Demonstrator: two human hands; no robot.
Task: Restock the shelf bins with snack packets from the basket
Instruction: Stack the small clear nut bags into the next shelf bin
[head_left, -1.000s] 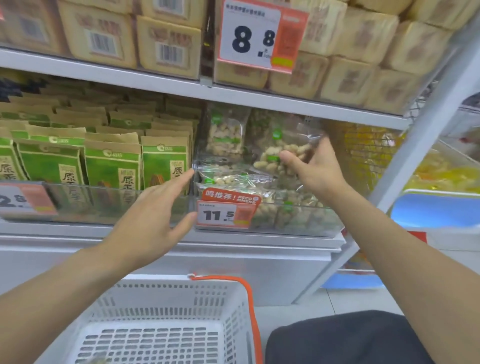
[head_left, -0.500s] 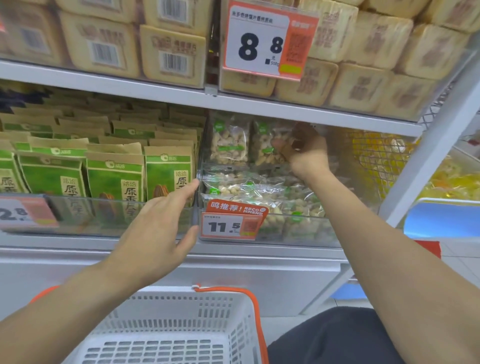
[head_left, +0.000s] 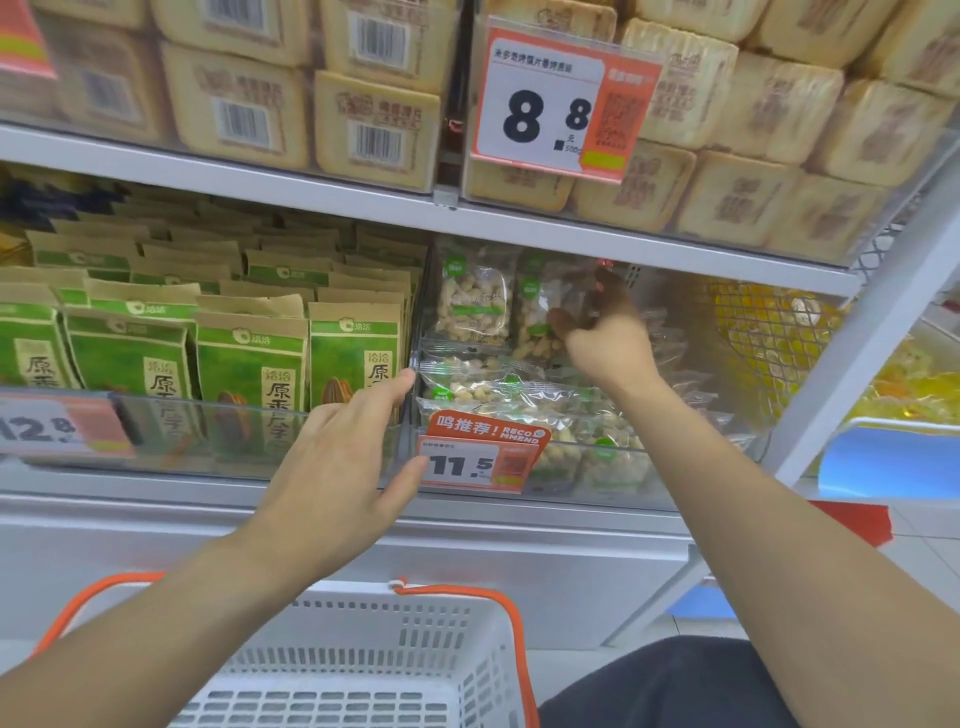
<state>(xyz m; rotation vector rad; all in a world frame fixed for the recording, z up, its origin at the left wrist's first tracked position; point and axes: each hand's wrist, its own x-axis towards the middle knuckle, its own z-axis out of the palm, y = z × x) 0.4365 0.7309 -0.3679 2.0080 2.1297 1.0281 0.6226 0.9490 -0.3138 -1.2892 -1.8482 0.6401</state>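
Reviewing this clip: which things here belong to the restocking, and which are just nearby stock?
Job:
right hand gripping a clear nut packet
left hand, open, at the nut bin
white basket

Nearby:
green seed packets
tan boxed packs
8.8 price tag

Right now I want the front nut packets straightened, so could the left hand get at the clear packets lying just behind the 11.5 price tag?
Probably yes. The left hand is open at the clear bin's front wall, beside the flat clear nut packets, and nothing lies between them.
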